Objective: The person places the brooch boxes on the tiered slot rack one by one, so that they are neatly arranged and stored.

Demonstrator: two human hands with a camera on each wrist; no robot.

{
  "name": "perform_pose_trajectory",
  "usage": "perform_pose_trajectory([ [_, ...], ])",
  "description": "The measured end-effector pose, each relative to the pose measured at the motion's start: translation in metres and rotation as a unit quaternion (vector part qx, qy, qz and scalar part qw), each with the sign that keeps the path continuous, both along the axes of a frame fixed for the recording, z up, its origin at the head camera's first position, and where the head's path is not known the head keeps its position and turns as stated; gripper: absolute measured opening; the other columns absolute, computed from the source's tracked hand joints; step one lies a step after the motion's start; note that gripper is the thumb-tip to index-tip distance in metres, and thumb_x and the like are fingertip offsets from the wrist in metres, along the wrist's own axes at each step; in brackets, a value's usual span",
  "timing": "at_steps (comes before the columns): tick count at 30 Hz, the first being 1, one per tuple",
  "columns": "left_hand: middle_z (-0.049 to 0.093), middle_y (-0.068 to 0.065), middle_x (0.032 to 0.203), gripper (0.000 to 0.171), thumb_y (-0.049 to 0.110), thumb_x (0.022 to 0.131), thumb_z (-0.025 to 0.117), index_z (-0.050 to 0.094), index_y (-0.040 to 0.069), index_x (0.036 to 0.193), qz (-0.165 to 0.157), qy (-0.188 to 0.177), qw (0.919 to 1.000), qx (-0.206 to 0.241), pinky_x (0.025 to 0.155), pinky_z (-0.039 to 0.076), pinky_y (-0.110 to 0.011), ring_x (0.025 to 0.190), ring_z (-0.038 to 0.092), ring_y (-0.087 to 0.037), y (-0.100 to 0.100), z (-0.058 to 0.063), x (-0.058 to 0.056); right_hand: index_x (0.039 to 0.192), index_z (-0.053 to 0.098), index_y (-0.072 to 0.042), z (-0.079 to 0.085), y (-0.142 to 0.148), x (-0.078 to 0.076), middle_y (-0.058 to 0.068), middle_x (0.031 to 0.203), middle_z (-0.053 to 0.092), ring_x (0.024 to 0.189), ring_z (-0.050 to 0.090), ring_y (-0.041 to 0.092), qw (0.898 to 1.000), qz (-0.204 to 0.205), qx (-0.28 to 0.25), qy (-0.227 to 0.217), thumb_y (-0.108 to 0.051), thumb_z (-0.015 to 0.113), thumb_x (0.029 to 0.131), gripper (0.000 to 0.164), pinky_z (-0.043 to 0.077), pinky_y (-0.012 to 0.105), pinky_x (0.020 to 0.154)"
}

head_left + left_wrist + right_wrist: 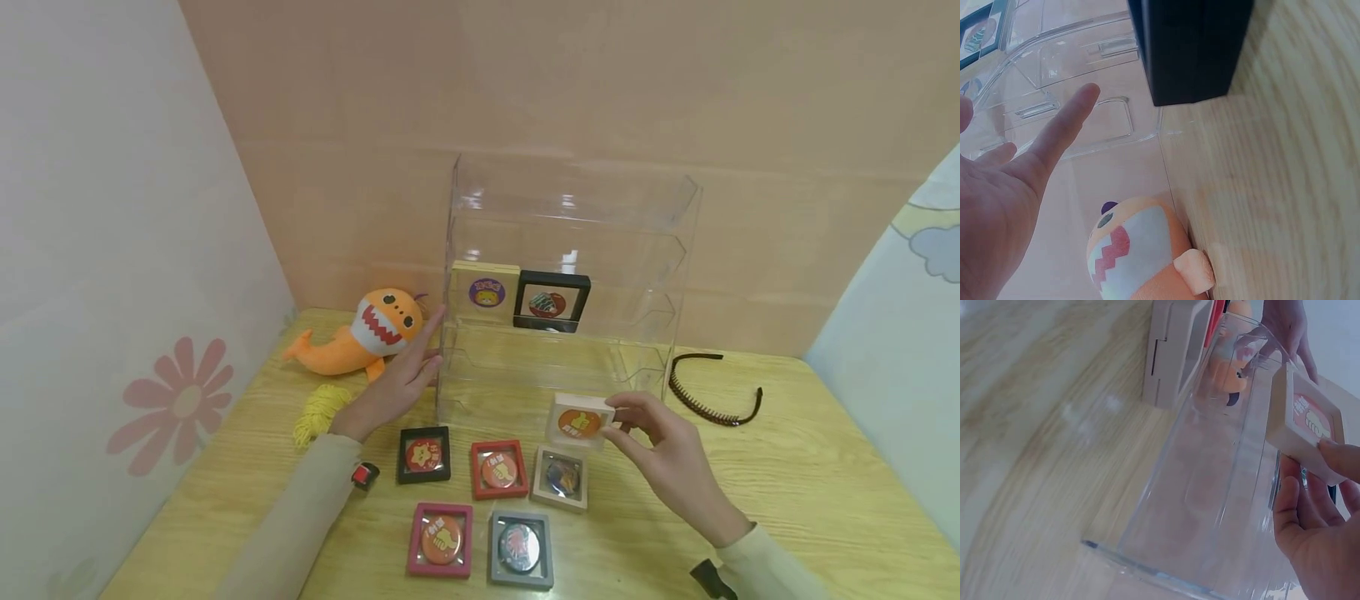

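Observation:
My right hand (663,454) pinches a pale beige display frame (561,435) by its right edge, thumb in front. Inside the frame is an orange badge with a yellow thumbs-up; the right wrist view shows the same frame (1300,440) tilted in front of the rack. The clear acrylic tiered rack (517,367) stands behind it. On one of its middle tiers sit a yellow frame (465,308) with a bear badge and a black frame (525,327). My left hand (397,383) rests with straight fingers against the rack's left side, and in the left wrist view its fingers are spread.
Several framed badges lie in front of the rack: black (405,477), red (477,492), beige (558,502), magenta (414,554) and grey (498,579). Left are an orange plush shark (330,350) and a yellow yarn bundle (321,414). A dark headband (701,408) lies right.

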State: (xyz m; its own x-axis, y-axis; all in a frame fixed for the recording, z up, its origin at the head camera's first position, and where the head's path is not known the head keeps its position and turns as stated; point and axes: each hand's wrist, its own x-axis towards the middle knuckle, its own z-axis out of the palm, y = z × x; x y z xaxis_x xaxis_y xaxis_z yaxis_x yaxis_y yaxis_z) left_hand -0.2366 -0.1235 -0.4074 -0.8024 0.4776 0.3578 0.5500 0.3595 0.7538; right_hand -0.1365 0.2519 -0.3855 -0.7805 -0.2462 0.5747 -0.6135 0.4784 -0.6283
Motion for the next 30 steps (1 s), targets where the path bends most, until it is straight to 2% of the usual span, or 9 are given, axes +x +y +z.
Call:
perform_pose_trajectory([
  [5,0.001,0.007,0.169,0.069,0.021,0.112,0.038,-0.005,0.041,0.162,0.002,-0.002,1.0,-0.003,0.092,0.056,-0.043,0.134,0.047,-0.038,0.001,0.001,-0.001,0.12,0.066,-0.006,0.006,-0.011,-0.007,0.005,0.111,0.069,0.097,0.068,0.008,1.0,-0.007,0.001,0.002,0.015,0.078,0.08,0.047,0.056,0.018,0.082],
  [10,0.001,0.007,0.169,0.069,0.022,0.112,0.039,-0.005,0.04,0.162,-0.001,-0.001,1.0,-0.002,0.093,0.056,-0.044,0.134,0.047,-0.038,0.0,0.001,0.0,0.119,0.066,-0.006,0.012,-0.023,-0.016,0.005,0.11,0.07,0.096,0.069,0.011,1.0,-0.005,0.005,0.023,0.013,0.078,0.08,0.045,0.055,0.018,0.084],
  [16,0.001,0.006,0.169,0.068,0.022,0.112,0.038,-0.004,0.039,0.162,-0.001,0.0,1.0,-0.001,0.095,0.055,-0.045,0.135,0.047,-0.038,0.0,-0.001,0.0,0.118,0.067,-0.007,0.017,-0.04,-0.03,0.003,0.108,0.072,0.089,0.071,0.018,0.999,0.0,0.005,0.043,0.01,0.079,0.081,0.043,0.055,0.018,0.079],
  [22,0.001,0.007,0.169,0.068,0.023,0.112,0.038,-0.005,0.039,0.162,-0.001,0.001,1.0,-0.005,0.095,0.055,-0.043,0.136,0.046,-0.036,0.002,0.0,0.0,0.119,0.067,-0.009,0.02,-0.056,-0.043,0.001,0.11,0.071,0.089,0.071,0.018,0.999,0.0,-0.001,0.043,0.003,0.079,0.085,0.038,0.054,0.018,0.076],
  [30,0.002,0.007,0.168,0.067,0.023,0.112,0.038,-0.003,0.04,0.162,-0.003,-0.001,1.0,0.002,0.096,0.055,-0.044,0.136,0.045,-0.039,0.001,0.0,-0.001,0.12,0.066,-0.007,0.024,-0.07,-0.055,0.0,0.113,0.07,0.09,0.07,0.015,0.999,-0.007,0.01,0.033,0.001,0.079,0.086,0.037,0.059,0.032,0.075],
])
